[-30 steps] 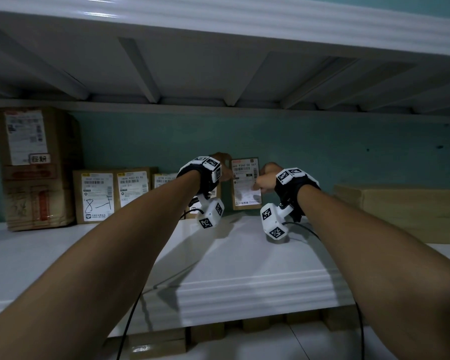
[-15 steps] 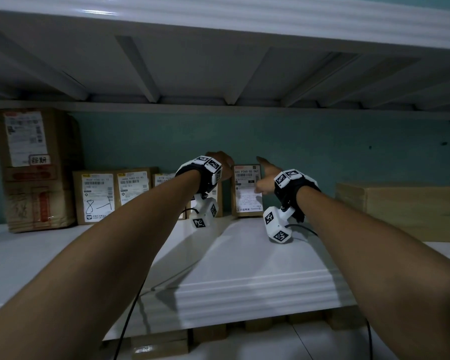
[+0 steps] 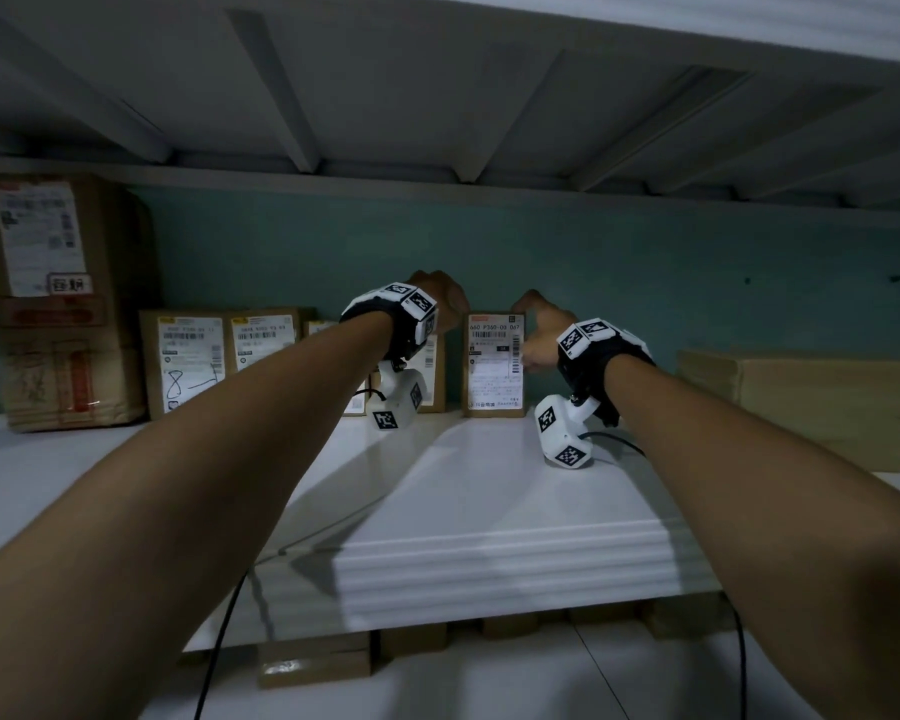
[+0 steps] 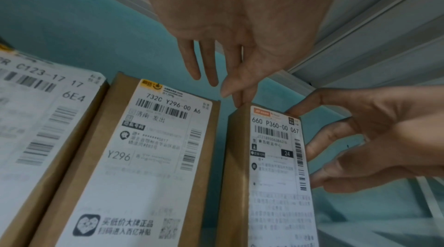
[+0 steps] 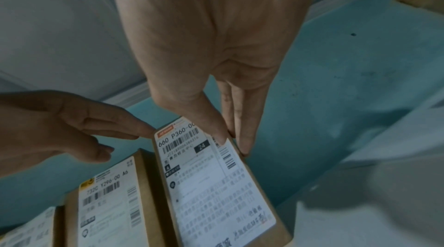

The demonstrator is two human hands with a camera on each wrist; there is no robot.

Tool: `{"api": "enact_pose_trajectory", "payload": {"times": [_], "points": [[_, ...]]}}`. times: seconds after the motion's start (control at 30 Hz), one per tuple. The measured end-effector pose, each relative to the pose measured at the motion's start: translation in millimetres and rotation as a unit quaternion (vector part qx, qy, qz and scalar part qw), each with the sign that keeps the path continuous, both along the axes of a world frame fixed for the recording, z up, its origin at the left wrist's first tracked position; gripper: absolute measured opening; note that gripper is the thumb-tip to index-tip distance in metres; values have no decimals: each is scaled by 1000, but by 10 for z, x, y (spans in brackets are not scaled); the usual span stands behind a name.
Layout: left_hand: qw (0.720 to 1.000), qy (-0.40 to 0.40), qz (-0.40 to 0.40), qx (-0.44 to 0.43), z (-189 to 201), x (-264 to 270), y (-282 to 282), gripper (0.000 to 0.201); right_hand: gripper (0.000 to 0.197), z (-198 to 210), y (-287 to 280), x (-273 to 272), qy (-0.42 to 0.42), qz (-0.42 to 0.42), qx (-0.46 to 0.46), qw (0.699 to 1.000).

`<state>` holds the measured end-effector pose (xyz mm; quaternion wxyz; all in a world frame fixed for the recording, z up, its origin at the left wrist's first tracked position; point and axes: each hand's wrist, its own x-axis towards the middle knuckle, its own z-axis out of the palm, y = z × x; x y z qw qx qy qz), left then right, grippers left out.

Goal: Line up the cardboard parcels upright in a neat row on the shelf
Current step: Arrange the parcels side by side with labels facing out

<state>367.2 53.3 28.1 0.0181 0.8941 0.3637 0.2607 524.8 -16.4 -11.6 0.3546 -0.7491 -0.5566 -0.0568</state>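
- Slim brown cardboard parcel with white label: upright at the shelf back, gap separating it from the row's end parcel leftward.
- My left hand: fingers straight, tips touching its top left corner.
- My right hand: thumb and fingers pinching its right edge.

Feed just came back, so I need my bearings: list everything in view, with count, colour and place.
660 P360 parcel: one, brown with white label, upright at the right end of the row, a gap from its neighbour.
732C Y296 parcel: one, brown, white label, upright just left of it.
Other small parcels: at least three, brown, upright further left.
Tall carton: one, brown, far left.
Flat carton: one, brown, lying at right.
Shelf: one, white.
Wall: teal, behind.
Left hand: fingertip touching the 660 parcel's top left corner.
Right hand: thumb and fingers pinching its top right edge.
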Motion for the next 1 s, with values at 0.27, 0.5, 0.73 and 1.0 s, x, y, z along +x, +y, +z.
{"api": "enact_pose_trajectory", "payload": {"times": [0.27, 0.5, 0.73, 1.0], "points": [[999, 25, -10, 42, -50, -41, -85, 51, 48, 21, 51, -31, -12, -11, -8, 1000], [998, 17, -1, 60, -30, -40, 32, 47, 49, -8, 156, -33, 2, -9, 1, 1000], [997, 38, 16, 67, -32, 11, 242, 48, 49, -8, 231, -55, 9, -2, -5, 1000], [996, 48, 16, 80, -23, 58, 414, 39, 52, -1, 280, -67, 5, -4, -9, 1000]]}}
